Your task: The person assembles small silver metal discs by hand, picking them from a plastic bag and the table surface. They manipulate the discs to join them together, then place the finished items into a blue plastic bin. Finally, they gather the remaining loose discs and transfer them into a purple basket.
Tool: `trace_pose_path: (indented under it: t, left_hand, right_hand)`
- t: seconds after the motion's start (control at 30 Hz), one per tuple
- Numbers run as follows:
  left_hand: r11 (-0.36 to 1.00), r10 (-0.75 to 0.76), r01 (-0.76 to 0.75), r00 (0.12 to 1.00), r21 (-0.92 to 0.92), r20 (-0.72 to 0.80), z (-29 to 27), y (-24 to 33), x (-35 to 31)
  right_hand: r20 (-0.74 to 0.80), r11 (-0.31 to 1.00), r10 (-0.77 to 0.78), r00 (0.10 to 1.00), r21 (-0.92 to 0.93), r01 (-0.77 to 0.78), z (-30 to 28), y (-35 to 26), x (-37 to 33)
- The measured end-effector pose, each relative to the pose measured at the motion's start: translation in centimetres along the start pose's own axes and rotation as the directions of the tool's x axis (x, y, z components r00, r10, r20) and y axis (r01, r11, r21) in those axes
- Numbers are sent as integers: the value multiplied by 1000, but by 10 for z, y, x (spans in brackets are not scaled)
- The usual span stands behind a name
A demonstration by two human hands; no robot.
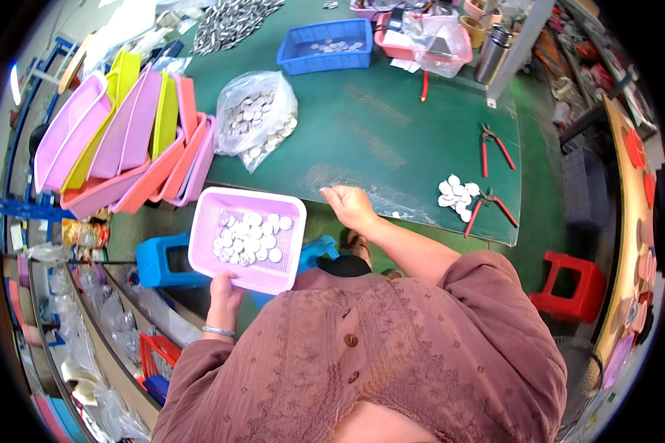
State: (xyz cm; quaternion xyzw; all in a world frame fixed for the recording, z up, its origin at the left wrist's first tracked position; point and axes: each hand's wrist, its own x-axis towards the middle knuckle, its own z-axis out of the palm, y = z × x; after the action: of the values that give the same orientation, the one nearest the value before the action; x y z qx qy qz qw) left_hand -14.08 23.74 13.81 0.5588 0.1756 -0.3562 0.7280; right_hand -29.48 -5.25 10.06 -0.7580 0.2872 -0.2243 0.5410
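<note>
My left hand [225, 292] grips the near edge of a lilac plastic basket [286, 275] with mesh-like walls, held off the front of the green table. A pile of round silvery-white discs [253, 235] lies inside it. To the right, my right hand [352, 209] is at the table's front edge with its fingers curled together. Whether anything small is inside those fingers cannot be made out. Beyond the basket, a clear plastic bag [233, 136] full of similar discs sits on the table, with some discs at its mouth.
Stacked pink, lilac and yellow-green trays [122, 140] lean at the table's left. Loose discs [456, 193] lie at right near two red-handled pliers [485, 214]. A blue tray [325, 66] and a steel flask [493, 55] stand behind. Blue [146, 264] and red stools [569, 295] flank me.
</note>
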Motion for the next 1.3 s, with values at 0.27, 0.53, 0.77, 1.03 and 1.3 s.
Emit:
trace_pose_path:
  t: [0.27, 0.53, 0.77, 1.03, 1.3]
  left_hand:
    - [897, -241, 107, 932, 429, 271, 147, 11, 111]
    - [485, -367, -92, 882, 870, 297, 288, 5, 267]
    - [437, -361, -91, 893, 895, 267, 329, 11, 301]
    - [470, -285, -341, 814, 814, 506, 332, 9, 321]
    - [517, -10, -530, 782, 672, 624, 337, -1, 316]
  right_hand:
    - [-536, 950, -111, 837, -304, -69, -103, 62, -44]
    - [-726, 513, 74, 683, -560, -650, -154, 124, -58]
    - [-805, 404, 147, 575, -482, -777, -137, 125, -38]
    - [-782, 506, 4, 623, -536, -676, -121, 124, 4]
    - [-711, 539, -67, 700, -616, -574, -119, 135, 23]
